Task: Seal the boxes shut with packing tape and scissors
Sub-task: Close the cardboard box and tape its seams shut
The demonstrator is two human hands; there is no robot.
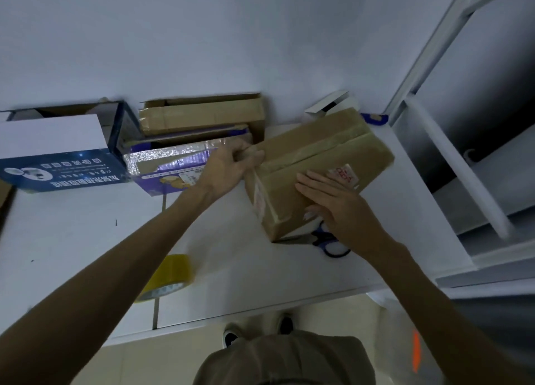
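Apparently left hand (231, 164) pinches box (318, 156) edge; right hand (333, 205) presses top.

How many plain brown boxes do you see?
2: taped box, gripped by left hand, pressed by right hand; far box behind purple box. Others may be hidden.

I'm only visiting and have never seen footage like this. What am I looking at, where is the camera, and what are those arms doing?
There is no machine here. These are a person's two bare arms, filmed by one wide-angle camera worn on the head and looking down. The left hand has its grip curled on the end of a brown box. The right hand lies flat on the box's top. On the white table lie a yellowish tape roll and blue-handled scissors, which are at the box's near edge. A blue box and a purple box stand behind.
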